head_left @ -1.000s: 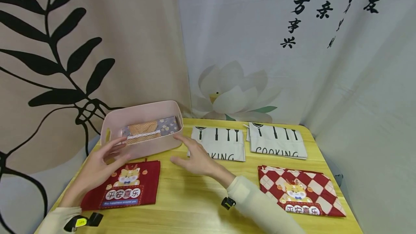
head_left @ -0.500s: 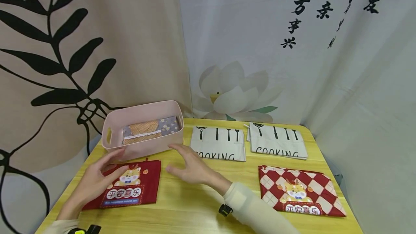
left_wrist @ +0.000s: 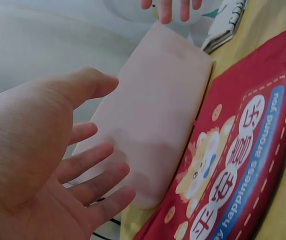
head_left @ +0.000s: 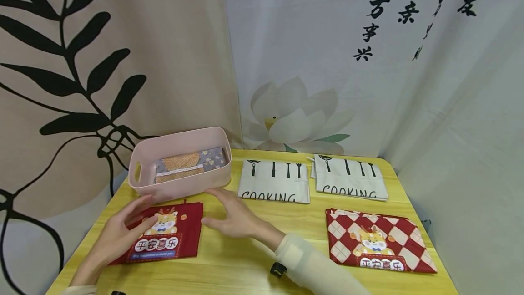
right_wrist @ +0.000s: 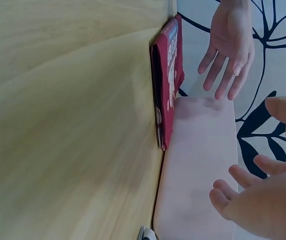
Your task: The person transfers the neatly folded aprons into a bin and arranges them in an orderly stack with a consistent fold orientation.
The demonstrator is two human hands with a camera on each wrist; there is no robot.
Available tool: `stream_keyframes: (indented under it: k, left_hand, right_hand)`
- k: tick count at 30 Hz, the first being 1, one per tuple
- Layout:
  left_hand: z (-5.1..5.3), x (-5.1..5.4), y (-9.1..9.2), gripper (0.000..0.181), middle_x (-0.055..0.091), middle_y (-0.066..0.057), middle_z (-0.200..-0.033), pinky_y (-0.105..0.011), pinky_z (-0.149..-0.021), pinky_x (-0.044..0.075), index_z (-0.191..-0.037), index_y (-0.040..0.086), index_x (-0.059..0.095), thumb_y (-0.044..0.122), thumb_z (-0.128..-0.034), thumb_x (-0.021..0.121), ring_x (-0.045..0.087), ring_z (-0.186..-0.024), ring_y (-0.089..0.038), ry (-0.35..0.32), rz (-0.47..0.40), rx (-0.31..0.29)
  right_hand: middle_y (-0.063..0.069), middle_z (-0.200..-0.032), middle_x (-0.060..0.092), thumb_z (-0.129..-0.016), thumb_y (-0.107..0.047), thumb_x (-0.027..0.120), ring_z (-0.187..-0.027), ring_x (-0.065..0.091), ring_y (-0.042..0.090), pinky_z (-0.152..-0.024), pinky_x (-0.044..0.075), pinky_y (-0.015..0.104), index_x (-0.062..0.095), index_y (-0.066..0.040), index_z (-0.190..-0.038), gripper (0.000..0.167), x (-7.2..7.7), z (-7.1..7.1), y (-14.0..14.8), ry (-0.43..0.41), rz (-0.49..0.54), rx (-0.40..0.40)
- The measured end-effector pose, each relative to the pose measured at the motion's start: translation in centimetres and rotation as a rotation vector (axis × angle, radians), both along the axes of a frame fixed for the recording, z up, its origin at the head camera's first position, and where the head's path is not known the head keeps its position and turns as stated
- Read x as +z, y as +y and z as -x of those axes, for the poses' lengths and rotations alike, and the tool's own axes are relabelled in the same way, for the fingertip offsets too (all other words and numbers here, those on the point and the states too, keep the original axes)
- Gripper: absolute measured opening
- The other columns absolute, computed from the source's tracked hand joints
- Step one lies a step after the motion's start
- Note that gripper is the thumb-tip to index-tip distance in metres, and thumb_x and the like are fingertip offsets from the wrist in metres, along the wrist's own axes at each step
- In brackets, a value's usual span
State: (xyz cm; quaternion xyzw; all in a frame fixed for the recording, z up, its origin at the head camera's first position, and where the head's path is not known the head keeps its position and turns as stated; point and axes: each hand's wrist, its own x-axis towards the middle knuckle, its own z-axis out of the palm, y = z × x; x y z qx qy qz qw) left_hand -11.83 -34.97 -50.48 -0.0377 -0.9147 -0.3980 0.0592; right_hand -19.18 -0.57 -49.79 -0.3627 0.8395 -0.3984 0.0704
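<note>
Draped curtains (head_left: 180, 58) backed the wood-grained desk (head_left: 229, 270); both hands (head_left: 116, 236) (head_left: 237, 217), empty, fingers loose, hung near a smooth, round-cornered pink bin (head_left: 186, 189).

The yellow wood-grained tabletop (head_left: 233, 270) carries a pink basket (head_left: 190, 187) at its far left, with a folded red cloth (head_left: 186, 236) lying flat just in front of it. To the basket's right, two folded white cloths (head_left: 273, 181) printed "COOKING" lie side by side; a folded red-and-white checked cloth (head_left: 380, 241) lies nearer, at the right.
</note>
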Motion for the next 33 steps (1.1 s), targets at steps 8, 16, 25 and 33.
stream_keyframes:
  k: [8, 16, 25, 33]
  left_hand:
    - [-0.3, -0.5, -0.9, 0.070, 0.066, -0.030, -0.157, -0.004, -0.092, 0.053, -0.166, 0.008, 0.054, 0.030, -0.1062, 0.082, 0.068, -0.124, 0.006, -0.023, 0.053, 0.041]
    - [-0.1, -0.7, -2.1, 0.077, 0.058, -0.036, -0.162, -0.003, -0.087, 0.048, -0.168, 0.002, 0.049, 0.041, -0.1077, 0.079, 0.064, -0.138, -0.059, -0.078, 0.105, 0.079]
    - [0.4, -1.5, -3.3, 0.079, 0.059, -0.038, -0.159, -0.037, -0.102, 0.063, -0.166, 0.000, 0.049, 0.042, -0.1062, 0.081, 0.059, -0.140, -0.058, -0.083, 0.145, 0.103]
    - [0.6, -1.8, -4.4, 0.082, 0.048, -0.044, -0.164, -0.084, -0.111, 0.048, -0.168, -0.004, 0.043, 0.040, -0.1084, 0.078, 0.049, -0.145, -0.068, -0.126, 0.133, 0.095]
  right_hand:
    - [0.003, -0.180, 0.047, -0.108, -0.047, 0.073, -0.168, 0.044, 0.028, -0.140, 0.037, 0.053, 0.042, -0.019, -0.174, 0.079, -0.9, -0.1, -1.1, 0.000, -0.012, 0.015]
    - [0.007, -0.179, 0.048, -0.109, -0.049, 0.072, -0.169, 0.042, 0.027, -0.140, 0.035, 0.052, 0.041, -0.019, -0.175, 0.079, -1.3, -0.3, -1.9, -0.041, -0.039, 0.019]
    - [0.008, -0.179, 0.048, -0.109, -0.049, 0.072, -0.169, 0.042, 0.028, -0.140, 0.036, 0.051, 0.041, -0.014, -0.174, 0.080, -1.7, -0.2, -3.0, -0.037, -0.076, 0.017]
    - [0.004, -0.179, 0.048, -0.108, -0.049, 0.072, -0.168, 0.043, 0.027, -0.139, 0.038, 0.048, 0.043, -0.016, -0.174, 0.079, -2.2, 0.0, -3.9, -0.063, -0.080, 0.011]
